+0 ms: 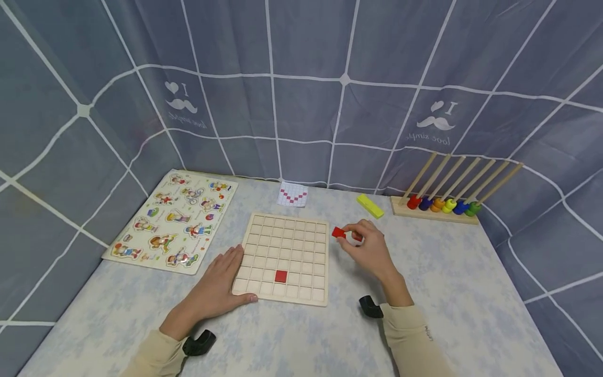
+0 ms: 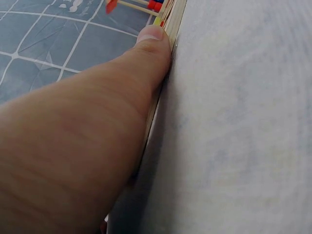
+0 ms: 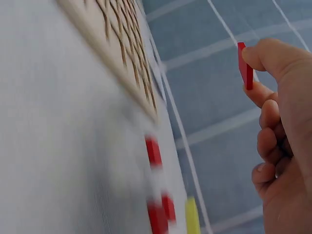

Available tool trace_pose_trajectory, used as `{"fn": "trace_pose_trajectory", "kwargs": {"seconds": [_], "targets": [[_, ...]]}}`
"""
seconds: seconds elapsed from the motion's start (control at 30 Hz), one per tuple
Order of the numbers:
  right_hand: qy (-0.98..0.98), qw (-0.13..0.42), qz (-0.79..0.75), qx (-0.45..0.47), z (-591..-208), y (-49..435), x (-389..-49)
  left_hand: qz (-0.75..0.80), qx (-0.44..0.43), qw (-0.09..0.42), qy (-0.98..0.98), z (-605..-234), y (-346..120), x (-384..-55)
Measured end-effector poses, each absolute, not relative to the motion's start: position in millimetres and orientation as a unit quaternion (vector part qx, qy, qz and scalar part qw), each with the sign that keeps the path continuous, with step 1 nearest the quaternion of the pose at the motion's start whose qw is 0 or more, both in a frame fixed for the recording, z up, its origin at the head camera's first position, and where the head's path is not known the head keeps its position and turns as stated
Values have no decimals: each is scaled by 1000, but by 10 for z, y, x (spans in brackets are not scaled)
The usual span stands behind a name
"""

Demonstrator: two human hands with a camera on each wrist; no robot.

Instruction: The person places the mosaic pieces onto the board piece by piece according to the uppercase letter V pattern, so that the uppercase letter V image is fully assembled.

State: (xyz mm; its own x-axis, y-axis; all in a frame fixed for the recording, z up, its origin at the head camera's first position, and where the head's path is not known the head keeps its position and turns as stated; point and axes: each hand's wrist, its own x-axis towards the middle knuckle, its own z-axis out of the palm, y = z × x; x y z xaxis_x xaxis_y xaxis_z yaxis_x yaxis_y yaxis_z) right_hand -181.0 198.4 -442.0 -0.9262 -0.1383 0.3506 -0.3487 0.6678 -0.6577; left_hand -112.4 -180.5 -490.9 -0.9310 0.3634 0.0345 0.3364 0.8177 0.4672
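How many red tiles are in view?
5 that I can make out: one tile in the board, one tile pinched by the right hand, and three tiles, blurred, on the table. More may be hidden.

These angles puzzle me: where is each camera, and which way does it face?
Head: on the head, facing forward and down at the wooden board; shows both sleeves, left grip and right grip.
Left wrist: on that wrist, facing along the board's edge; shows the thumb up close.
Right wrist: on that wrist, facing the pinched red tile; shows thumb and fingers.
Head and right wrist share the red tile, board and yellow block.
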Motion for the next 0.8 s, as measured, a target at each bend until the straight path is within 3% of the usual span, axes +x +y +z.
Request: {"fn": "trace_pose_trajectory", "kwargs": {"seconds": [0.33, 0.8], "targets": [[-894, 90, 398, 187, -4365, 1201, -1693, 240, 182, 31, 953, -4902, -1796, -1121], [-924, 33, 286, 251, -4596, 768, -1600, 234, 180, 31, 955, -4892, -1792, -1111]]}}
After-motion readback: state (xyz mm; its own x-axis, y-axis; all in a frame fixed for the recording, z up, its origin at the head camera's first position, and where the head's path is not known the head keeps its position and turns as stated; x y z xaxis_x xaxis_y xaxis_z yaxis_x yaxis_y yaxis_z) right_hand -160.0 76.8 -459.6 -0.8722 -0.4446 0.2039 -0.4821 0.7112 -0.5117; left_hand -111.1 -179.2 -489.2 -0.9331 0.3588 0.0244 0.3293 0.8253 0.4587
